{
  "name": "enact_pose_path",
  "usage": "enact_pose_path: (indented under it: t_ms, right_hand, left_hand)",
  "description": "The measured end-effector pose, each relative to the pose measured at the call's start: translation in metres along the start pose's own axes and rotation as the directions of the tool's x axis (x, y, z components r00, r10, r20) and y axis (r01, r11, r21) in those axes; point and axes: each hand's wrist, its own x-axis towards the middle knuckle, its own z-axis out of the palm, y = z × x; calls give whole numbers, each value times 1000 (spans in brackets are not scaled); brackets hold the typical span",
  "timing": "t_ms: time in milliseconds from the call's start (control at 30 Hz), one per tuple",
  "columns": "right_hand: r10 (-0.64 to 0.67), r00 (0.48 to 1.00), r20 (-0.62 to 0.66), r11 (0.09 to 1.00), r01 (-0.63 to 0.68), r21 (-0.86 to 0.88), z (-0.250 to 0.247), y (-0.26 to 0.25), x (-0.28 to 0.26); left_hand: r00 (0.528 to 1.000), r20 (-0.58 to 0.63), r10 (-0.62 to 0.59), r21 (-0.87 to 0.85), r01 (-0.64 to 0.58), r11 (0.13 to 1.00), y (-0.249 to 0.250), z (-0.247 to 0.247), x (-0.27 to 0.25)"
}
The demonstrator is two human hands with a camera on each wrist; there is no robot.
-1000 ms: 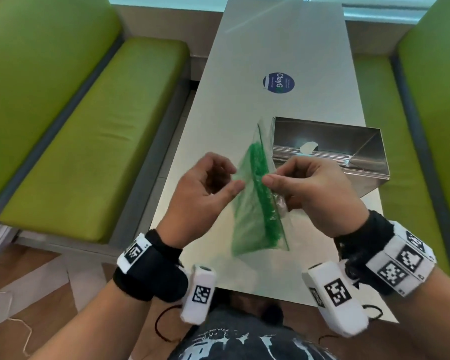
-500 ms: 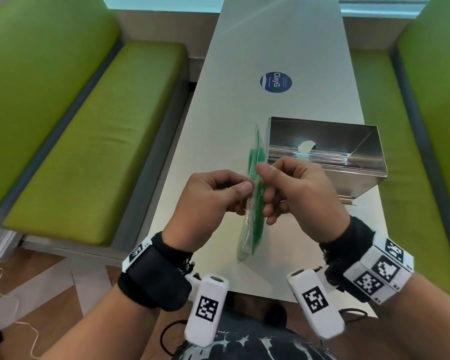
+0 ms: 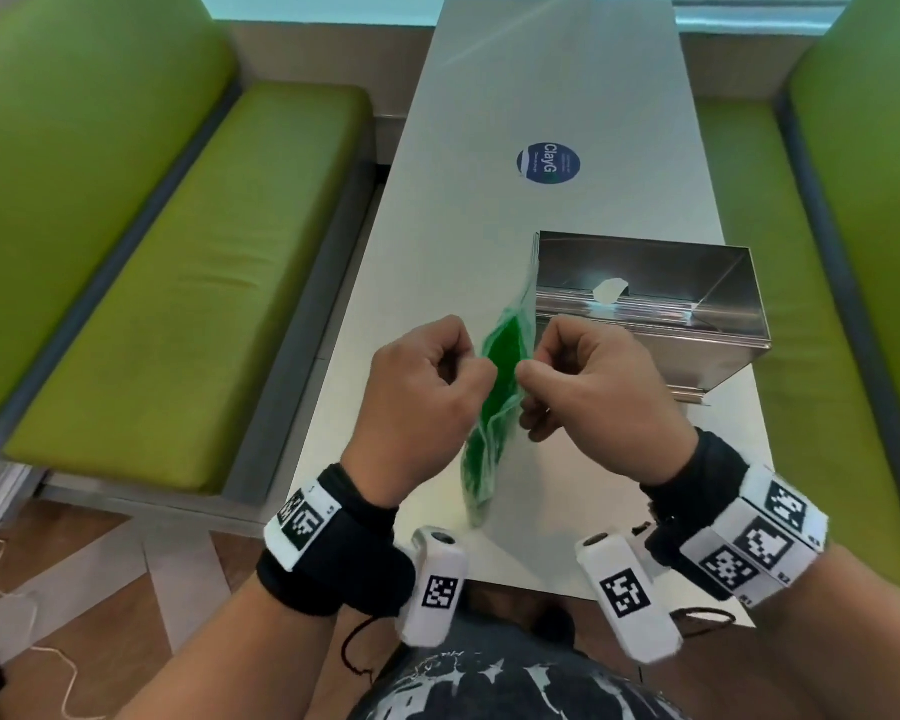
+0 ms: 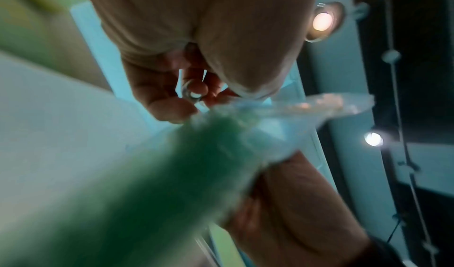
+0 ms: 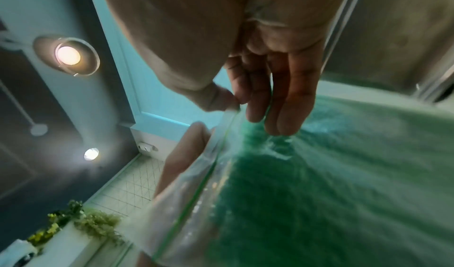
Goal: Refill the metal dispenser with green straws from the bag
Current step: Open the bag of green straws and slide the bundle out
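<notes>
Bag [image 3: 497, 402]: clear, green straws [image 3: 502, 356] inside, held above table [image 3: 557, 96].
Left hand [image 3: 427, 402]: pinching bag.
Right hand [image 3: 593, 387]: pinching bag.
Dispenser [image 3: 655, 309]: on table, just beyond.

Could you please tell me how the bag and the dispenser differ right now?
The bag is clear, soft plastic full of green straws; the dispenser is rigid shiny metal. The bag hangs pinched between the left hand and right hand; the dispenser rests on the table, untouched.
</notes>
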Motion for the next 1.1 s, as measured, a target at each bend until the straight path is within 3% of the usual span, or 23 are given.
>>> enact_pose_path:
  t_ms: [233,367,433,467,500,567,633,700,867,1000,1100]
  right_hand:
    - [-51,989,-141,982,24,-189,-38,11,3]
    - [-76,986,-146,985,52,-162,-40,12,2]
    - [-76,987,-144,994,64,-87,-33,13,3]
    - [-79,987,-141,996,71,-58,-29,15,5]
    - [-83,988,-132,996,78,-38,-25,16,6]
    - [-75,991,-114,997,76,6,-18,17,7]
    - [-34,995,-98,995,42,87,-11,18,7]
    - [10,997,-70,986,2,164,-4,18,7]
    - [31,1000,5,942,-31,335,10,17,4]
    - [-97,994,-52,975,105,197,6,17,0]
    - [-220,974,-56,975,217,-54,1,17,-3]
  left_hand:
    - [993,-99,67,232,-43,972,-31,-47,3]
    - [990,-136,32,158,-10,987,-44,-57,0]
    - [998,-14,-59,-176,56,983,-47,-52,-3]
    - [990,118,-80,-338,116,934,-51,-47,-5]
    - [966,247,-73,-394,170,903,-57,-41,-8]
    - [907,413,-84,-254,203,946,-71,-26,-19]
    - [871,475,-122,-116,200,973,-80,-6,-26]
    - [875,467,-130,-116,207,971,-80,10,-26]
    - [951,301,-72,-317,171,933,-79,26,-23]
    - [957,285,-60,-440,187,878,-84,23,-23]
    - [957,286,-53,-441,181,879,-82,19,-26]
